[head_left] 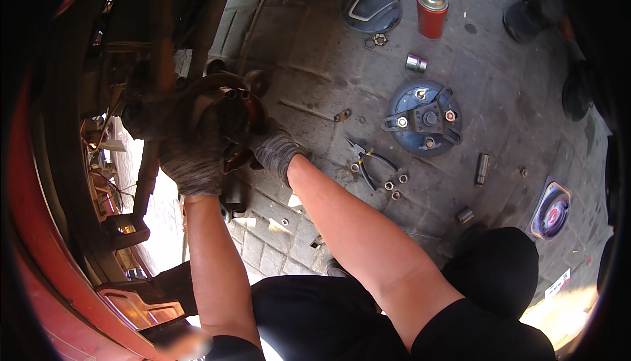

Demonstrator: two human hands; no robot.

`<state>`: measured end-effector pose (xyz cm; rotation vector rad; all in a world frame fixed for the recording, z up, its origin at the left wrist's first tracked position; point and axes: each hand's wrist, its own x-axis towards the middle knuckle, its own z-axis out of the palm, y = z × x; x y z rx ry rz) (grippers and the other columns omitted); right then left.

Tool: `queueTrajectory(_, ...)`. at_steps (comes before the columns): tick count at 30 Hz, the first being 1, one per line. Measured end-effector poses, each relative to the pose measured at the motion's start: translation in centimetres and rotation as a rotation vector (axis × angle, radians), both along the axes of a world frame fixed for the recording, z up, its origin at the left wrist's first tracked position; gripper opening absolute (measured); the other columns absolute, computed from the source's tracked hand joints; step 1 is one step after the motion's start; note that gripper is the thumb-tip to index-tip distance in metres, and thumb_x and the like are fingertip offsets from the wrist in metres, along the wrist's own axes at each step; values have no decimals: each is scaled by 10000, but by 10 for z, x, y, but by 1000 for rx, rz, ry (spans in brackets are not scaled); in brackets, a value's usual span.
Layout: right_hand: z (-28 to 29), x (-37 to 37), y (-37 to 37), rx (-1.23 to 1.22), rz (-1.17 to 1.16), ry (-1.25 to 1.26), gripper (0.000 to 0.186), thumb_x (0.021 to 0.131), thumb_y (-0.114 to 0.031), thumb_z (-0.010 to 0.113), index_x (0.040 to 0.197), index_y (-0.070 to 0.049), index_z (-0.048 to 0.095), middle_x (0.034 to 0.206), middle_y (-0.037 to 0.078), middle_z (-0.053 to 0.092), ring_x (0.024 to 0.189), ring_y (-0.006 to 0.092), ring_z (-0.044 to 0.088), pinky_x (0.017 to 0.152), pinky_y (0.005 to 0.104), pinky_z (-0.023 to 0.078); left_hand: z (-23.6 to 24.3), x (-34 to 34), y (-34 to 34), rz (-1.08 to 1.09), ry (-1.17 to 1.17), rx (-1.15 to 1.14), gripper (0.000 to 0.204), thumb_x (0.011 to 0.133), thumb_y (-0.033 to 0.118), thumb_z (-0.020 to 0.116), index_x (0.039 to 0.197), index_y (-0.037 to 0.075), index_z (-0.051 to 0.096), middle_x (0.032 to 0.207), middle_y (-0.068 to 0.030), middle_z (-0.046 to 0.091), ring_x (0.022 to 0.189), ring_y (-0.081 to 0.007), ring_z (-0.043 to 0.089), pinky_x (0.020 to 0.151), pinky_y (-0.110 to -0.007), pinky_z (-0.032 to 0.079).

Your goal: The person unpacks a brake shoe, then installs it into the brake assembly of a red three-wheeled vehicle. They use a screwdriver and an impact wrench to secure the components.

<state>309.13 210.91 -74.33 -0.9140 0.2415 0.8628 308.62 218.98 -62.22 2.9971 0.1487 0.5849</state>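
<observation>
Both my hands wear grey knit gloves and reach into a dark, round wheel-end assembly (217, 108) with a rusty reddish curved edge on its right side. My left hand (192, 166) lies against its lower left; deep shadow hides those fingers. At the lower right edge of the assembly is my right hand (276, 151), its fingers curled inward against the part. What they grip is too dark to make out. To the right on the paving lie pliers (369, 162) with dark handles, spread apart, and several loose nuts (389, 186) beside them.
A round dark flange (402, 101) with a bolted three-armed plate lies right of centre. Farther back are a black cap (388, 16), a red spray can (432, 21) and a socket (416, 63). A packaged round part (552, 210) lies far right, near another person's shoe (522, 21). Red bodywork (39, 229) borders the left.
</observation>
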Motion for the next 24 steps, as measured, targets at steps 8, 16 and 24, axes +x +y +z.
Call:
queueTrajectory(8,-23,13,20,55,-341,-423,513,793,-302,695,1210,-23,591,1112,170,663,1038,259,623,935,347,457,0,2,-5,-36,-144,130,402,823,387,686,1113,109,665,1065,-108,681,957,-302,661,831,-367,517)
queueTrajectory(16,-23,35,15,-15,-398,-490,375,900,-271,535,1163,-17,620,1096,199,663,1046,303,625,910,369,465,1,1,-9,-34,-101,169,320,833,228,699,1108,67,678,1115,-112,664,1072,-285,609,947,-384,458)
queueTrajectory(24,-10,40,-1,-175,-298,-596,388,899,-329,551,1102,-12,645,1002,222,676,977,345,643,867,375,480,4,-3,-9,-102,-127,134,305,836,210,689,1098,56,668,1084,-129,664,1020,-305,620,905,-382,476)
